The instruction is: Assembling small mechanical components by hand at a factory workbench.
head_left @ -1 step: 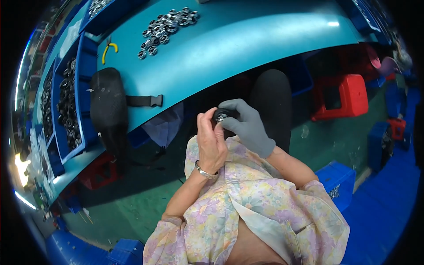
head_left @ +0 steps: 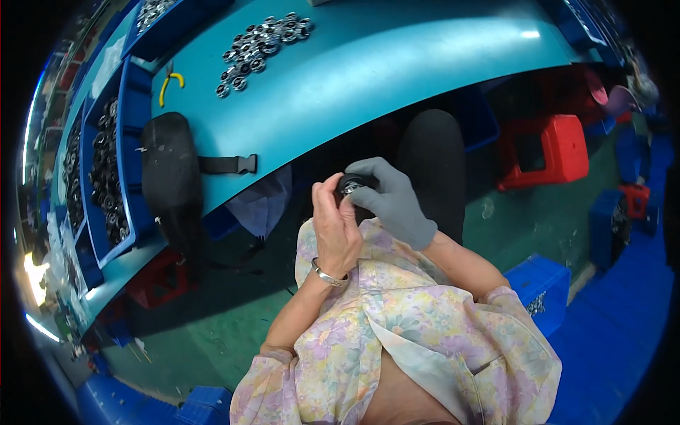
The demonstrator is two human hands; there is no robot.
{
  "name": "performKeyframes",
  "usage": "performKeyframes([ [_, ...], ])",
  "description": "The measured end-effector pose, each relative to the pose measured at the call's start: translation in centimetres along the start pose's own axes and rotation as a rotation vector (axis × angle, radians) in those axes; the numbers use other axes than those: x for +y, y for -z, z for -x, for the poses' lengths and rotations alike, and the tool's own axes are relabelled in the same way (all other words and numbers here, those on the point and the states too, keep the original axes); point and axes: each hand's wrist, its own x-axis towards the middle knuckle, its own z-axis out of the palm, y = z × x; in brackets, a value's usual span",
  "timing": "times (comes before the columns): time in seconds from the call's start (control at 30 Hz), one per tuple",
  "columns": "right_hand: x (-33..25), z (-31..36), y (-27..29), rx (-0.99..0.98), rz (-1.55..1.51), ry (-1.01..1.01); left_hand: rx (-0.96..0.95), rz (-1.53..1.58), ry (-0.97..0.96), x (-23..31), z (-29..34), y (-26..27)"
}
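Above my lap, both hands hold one small round black-and-silver part. My bare left hand pinches its left side between thumb and fingers, and a metal bracelet circles that wrist. On the other side my right hand, in a grey glove, closes its thumb and fingers on the same part. The fingers cover much of its edge, while its shiny face partly shows. A cluster of similar silver-and-black round parts lies on the teal table beyond my hands.
Yellow-handled pliers and a black bag with a buckled strap lie at the table's left. Blue bins of dark parts stand beyond them. On the floor at right are a red stool and a blue crate.
The table and its contents sit slightly farther left in the picture. Both hands keep hold of the round part, which has shifted a little left with them.
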Motion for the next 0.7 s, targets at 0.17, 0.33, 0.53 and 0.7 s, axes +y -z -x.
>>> performKeyframes([
  [0.17,2.1,-1.2,0.4,0.042,0.003,-0.003,0.033,-0.046,-0.013,-2.6,-0.7,-1.4],
  [0.33,4.6,-1.9,0.1,0.127,-0.008,0.061,0.063,-0.081,0.036,-3.3,-0.7,-2.2],
  [0.53,6.4,-1.4,-0.7,0.234,0.107,0.076,0.068,-0.155,-0.01,-4.2,-0.3,-2.3],
  [0.7,4.9,-0.8,-0.1,0.142,-0.1,-0.027,-0.035,-0.106,-0.062,-3.8,-0.7,-1.0],
])
